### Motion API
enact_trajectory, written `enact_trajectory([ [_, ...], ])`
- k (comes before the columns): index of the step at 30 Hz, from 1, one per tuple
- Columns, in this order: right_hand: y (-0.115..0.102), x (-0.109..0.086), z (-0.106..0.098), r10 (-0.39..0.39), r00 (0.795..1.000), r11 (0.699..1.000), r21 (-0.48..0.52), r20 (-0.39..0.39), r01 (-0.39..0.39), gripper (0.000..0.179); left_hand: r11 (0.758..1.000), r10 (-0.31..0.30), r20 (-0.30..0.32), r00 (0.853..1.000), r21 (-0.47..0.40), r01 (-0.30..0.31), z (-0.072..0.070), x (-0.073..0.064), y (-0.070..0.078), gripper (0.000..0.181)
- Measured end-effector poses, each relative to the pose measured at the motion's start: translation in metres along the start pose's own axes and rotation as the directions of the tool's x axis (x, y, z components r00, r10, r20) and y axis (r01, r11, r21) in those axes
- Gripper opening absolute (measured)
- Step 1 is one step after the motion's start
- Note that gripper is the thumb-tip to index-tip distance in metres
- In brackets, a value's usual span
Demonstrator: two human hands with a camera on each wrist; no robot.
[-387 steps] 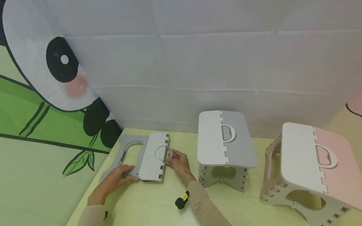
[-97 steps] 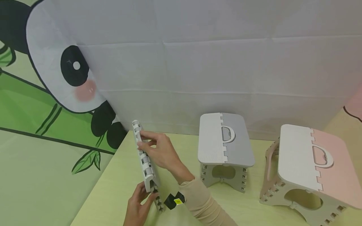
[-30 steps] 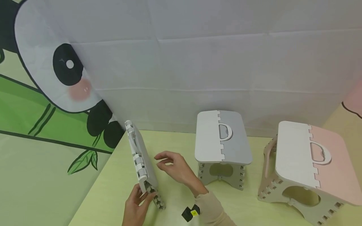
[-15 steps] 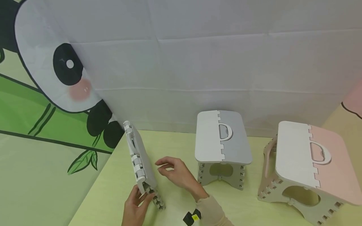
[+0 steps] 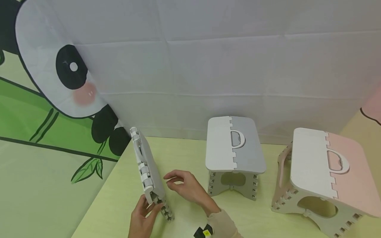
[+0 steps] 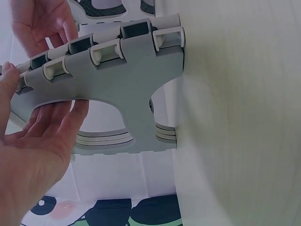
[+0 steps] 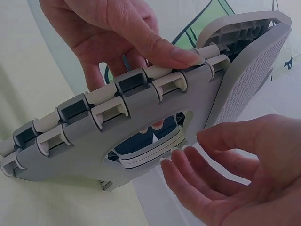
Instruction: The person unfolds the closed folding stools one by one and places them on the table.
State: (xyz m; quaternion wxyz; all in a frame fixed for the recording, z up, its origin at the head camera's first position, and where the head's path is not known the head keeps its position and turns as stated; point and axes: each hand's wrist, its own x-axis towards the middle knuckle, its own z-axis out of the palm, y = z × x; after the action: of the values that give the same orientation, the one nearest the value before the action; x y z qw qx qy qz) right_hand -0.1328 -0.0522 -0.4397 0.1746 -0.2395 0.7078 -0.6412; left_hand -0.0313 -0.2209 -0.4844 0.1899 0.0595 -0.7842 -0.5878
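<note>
A folding step stool (image 5: 147, 165), folded nearly flat in white and grey plastic, stands on edge on the left part of the table. My left hand (image 5: 143, 216) grips its near end. In the left wrist view, the left hand's fingers (image 6: 56, 120) pass through the oval opening of the grey leg panel (image 6: 136, 80), and its thumb lies at the hinged edge. My right hand (image 5: 187, 186) hovers just right of the stool, holding nothing, fingers loosely bent. In the right wrist view, the right-hand fingertips (image 7: 181, 162) overlap the panel near its opening.
An unfolded white-and-grey stool (image 5: 218, 145) stands at the back middle of the table (image 5: 116, 205). Further right stands a larger unfolded white-and-pink stool (image 5: 312, 158). A pale cloth (image 5: 190, 72) with a panda print hangs behind the table's back edge.
Earliest, the stool lay flat with one leg panel out; later it was tipped on edge, both hands on it. Since then my right hand has let go and drawn back, lately sinking slightly.
</note>
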Motion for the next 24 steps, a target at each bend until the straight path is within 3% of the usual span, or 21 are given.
enact_trajectory([
  [11,0.009,-0.006,0.0,0.001,0.999,0.999,0.042,0.041,-0.003,0.02,0.999,0.037,-0.007,0.999,-0.015,-0.037,0.001,0.0,-0.003,0.046],
  [24,0.019,-0.011,0.0,-0.023,0.988,0.997,0.073,0.155,0.011,0.022,1.0,-0.004,-0.011,1.0,0.003,0.004,0.002,0.0,-0.002,0.047],
])
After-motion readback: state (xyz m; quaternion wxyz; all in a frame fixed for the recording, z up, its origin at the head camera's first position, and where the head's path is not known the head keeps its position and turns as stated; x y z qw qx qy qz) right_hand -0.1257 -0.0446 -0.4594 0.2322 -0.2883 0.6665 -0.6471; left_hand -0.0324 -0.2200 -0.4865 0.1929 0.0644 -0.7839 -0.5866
